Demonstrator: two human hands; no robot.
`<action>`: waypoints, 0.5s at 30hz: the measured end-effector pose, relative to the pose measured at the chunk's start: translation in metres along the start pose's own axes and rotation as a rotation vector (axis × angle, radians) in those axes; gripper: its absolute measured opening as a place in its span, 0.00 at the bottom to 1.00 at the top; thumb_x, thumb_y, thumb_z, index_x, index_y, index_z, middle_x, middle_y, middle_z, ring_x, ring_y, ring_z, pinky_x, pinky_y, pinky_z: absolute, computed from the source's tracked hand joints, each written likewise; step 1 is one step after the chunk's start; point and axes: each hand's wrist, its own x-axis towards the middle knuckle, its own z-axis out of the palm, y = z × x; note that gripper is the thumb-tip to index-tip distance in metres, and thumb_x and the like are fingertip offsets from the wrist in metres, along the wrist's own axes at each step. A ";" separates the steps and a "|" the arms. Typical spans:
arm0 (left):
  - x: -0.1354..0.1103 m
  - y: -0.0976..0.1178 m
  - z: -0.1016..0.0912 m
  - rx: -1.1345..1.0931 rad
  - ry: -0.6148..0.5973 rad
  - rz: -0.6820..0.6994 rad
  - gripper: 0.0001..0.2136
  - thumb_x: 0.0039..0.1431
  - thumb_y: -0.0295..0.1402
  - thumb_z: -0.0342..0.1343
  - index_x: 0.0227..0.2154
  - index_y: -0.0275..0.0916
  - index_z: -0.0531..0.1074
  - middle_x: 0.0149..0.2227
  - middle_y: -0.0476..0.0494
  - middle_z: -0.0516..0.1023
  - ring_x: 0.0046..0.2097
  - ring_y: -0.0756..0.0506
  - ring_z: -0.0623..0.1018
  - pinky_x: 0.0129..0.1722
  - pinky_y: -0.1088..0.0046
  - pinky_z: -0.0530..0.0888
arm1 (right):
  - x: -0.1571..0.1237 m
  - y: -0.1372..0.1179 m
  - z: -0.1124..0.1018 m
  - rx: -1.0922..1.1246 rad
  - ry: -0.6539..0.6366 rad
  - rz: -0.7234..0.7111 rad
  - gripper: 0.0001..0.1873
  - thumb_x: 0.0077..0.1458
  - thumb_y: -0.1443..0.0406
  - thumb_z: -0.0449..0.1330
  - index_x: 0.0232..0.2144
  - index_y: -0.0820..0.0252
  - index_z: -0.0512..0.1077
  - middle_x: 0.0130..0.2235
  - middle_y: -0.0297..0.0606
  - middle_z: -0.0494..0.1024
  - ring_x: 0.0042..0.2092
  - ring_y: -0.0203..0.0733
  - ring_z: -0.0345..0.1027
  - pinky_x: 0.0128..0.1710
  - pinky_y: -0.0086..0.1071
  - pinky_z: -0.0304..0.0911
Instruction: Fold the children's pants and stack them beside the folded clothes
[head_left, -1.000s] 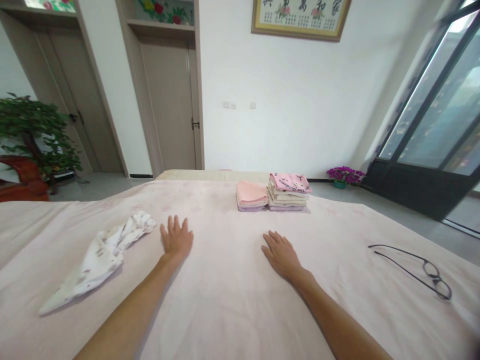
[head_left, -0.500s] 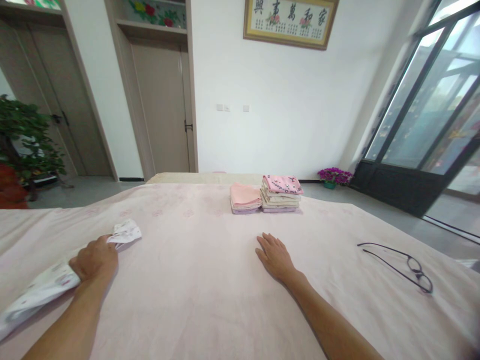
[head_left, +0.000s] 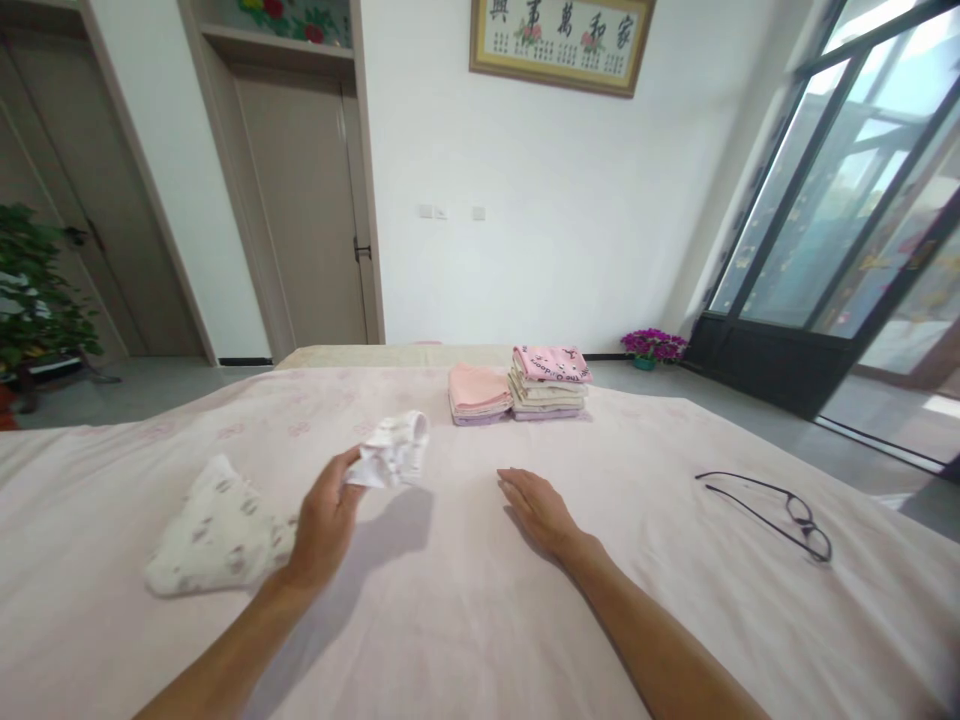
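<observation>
My left hand (head_left: 330, 522) is closed around a white garment with small dark prints (head_left: 217, 535), raised a little above the pale pink cloth (head_left: 450, 640). One bunched white end pokes out beyond my fingertips to the right, while the printed part hangs out on the left side. Which kind of garment it is, I cannot tell. My right hand (head_left: 541, 512) lies palm down on the pink cloth, fingers stretched and holding nothing. Beyond it sit two stacks of folded cloth: a lower one topped in peach (head_left: 480, 390) and a taller one topped in printed pink (head_left: 551, 366).
Black-framed glasses (head_left: 799, 510) lie at the right on the pink cloth. Past the far edge are a wall, a door (head_left: 300, 210) and a pot of purple flowers (head_left: 652, 346) on the floor. A leafy plant (head_left: 37, 290) stands at far left.
My left hand has lifted the printed garment and carried it right, toward the middle. My right hand stays flat in about the same place. The view has turned slightly right.
</observation>
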 end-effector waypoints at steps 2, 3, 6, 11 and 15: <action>-0.016 0.026 0.016 -0.039 -0.275 0.157 0.26 0.66 0.42 0.46 0.64 0.40 0.59 0.63 0.39 0.68 0.61 0.43 0.69 0.60 0.67 0.66 | -0.005 -0.002 -0.004 0.133 0.002 -0.040 0.28 0.68 0.51 0.42 0.57 0.56 0.71 0.58 0.40 0.74 0.60 0.45 0.65 0.62 0.40 0.55; -0.022 0.034 0.021 -0.009 -0.406 0.228 0.25 0.66 0.42 0.46 0.64 0.42 0.61 0.63 0.40 0.67 0.63 0.43 0.67 0.62 0.66 0.63 | -0.008 -0.003 -0.007 0.188 0.002 -0.058 0.29 0.67 0.50 0.41 0.56 0.56 0.71 0.57 0.40 0.74 0.59 0.45 0.66 0.62 0.40 0.56; -0.028 0.040 0.025 0.173 -0.636 0.284 0.20 0.66 0.43 0.47 0.57 0.48 0.70 0.61 0.44 0.71 0.65 0.42 0.64 0.67 0.60 0.53 | -0.015 -0.009 -0.014 0.266 -0.031 -0.125 0.31 0.67 0.48 0.40 0.55 0.56 0.72 0.54 0.41 0.77 0.56 0.47 0.68 0.59 0.41 0.59; -0.004 0.003 0.006 0.442 -0.631 0.081 0.18 0.66 0.42 0.46 0.53 0.48 0.73 0.58 0.44 0.74 0.64 0.39 0.64 0.67 0.51 0.47 | -0.016 -0.017 -0.019 0.232 -0.115 -0.253 0.27 0.64 0.48 0.49 0.55 0.55 0.72 0.52 0.42 0.78 0.53 0.48 0.69 0.57 0.42 0.59; 0.021 -0.045 -0.021 0.579 -0.674 -0.010 0.24 0.61 0.50 0.50 0.55 0.44 0.72 0.61 0.39 0.71 0.66 0.32 0.60 0.65 0.42 0.43 | -0.015 -0.017 -0.015 0.311 -0.133 -0.244 0.27 0.58 0.50 0.58 0.56 0.55 0.72 0.51 0.42 0.77 0.50 0.48 0.70 0.54 0.42 0.62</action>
